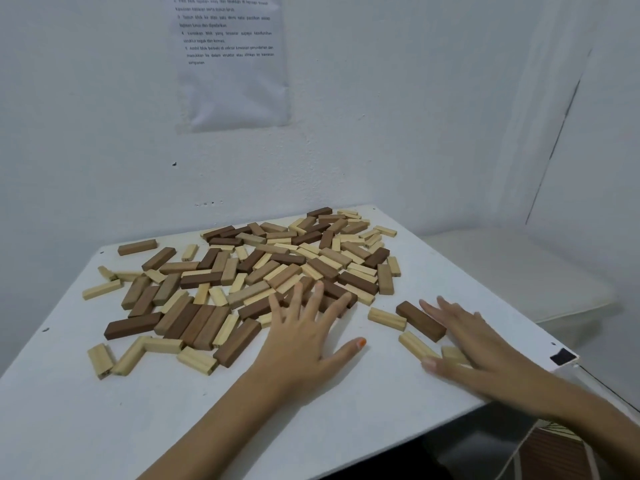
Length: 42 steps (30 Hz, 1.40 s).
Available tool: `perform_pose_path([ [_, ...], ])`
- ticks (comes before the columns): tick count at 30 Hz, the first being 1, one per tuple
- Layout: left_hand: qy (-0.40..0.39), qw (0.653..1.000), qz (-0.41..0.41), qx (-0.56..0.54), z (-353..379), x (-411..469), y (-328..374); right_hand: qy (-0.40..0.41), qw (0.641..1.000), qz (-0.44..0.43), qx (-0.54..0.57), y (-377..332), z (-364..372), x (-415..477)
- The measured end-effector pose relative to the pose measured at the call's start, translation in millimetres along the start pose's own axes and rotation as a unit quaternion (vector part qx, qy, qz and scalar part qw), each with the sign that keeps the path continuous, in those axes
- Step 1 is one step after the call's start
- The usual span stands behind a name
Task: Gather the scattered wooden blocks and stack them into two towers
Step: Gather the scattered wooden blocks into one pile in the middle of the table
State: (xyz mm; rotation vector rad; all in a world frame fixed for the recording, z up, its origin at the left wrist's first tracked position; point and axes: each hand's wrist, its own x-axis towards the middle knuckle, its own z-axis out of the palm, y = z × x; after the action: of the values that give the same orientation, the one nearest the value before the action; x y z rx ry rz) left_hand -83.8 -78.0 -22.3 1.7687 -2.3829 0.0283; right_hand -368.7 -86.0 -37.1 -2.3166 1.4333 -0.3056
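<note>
A white table is seen from above, pushed into a corner of white wall. At far left a mid-brown block is set apart near the back edge, and a pale block is laid loose just in front of it. A long dark block is placed at the near-left edge of the spread. The wooden blocks are scattered across the table's middle and back, pale, mid-brown and dark mixed, mostly flat, some overlapped.

A printed sheet is fixed to the wall above the pile; its text is too small to be read.

The left hand is laid palm down at the near edge of the pile, fingers straight and spread, fingertips rested on blocks; nothing is gripped.

Right of it, a pale short block and a dark brown block are placed just beside each other, apart from the pile. Two more pale blocks are found just in front.

The right hand is held flat, fingers extended alongside the dark brown block, slightly blurred; nothing is clasped.

Black tape is seen at the table's right corner. A white cushion is set beyond the right edge.
</note>
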Motion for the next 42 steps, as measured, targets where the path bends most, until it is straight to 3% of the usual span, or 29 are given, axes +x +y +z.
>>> perform_pose_path([
  [3,0.004,0.999,-0.027,0.018,-3,-11,-16,-0.003,0.999,-0.008,-0.046,-12,7,14],
  [11,-0.018,0.993,-0.112,0.034,-2,-21,-64,0.011,0.999,-0.039,-0.016,-46,13,60],
  [22,0.003,0.994,-0.105,0.033,2,-10,-67,0.023,0.999,-0.021,-0.040,-76,28,90],
  [27,0.076,0.994,-0.076,0.016,0,-8,-65,0.087,0.993,0.006,-0.085,-91,31,95],
  [31,0.091,0.992,-0.069,0.045,0,5,-63,0.144,0.979,0.047,-0.134,-106,32,108],
  [38,0.160,0.980,-0.114,0.038,7,17,-61,0.160,0.976,0.094,-0.117,-123,37,125],
  [42,0.130,0.985,-0.104,0.043,9,15,-63,0.157,0.978,0.107,-0.085,-121,31,129],
])
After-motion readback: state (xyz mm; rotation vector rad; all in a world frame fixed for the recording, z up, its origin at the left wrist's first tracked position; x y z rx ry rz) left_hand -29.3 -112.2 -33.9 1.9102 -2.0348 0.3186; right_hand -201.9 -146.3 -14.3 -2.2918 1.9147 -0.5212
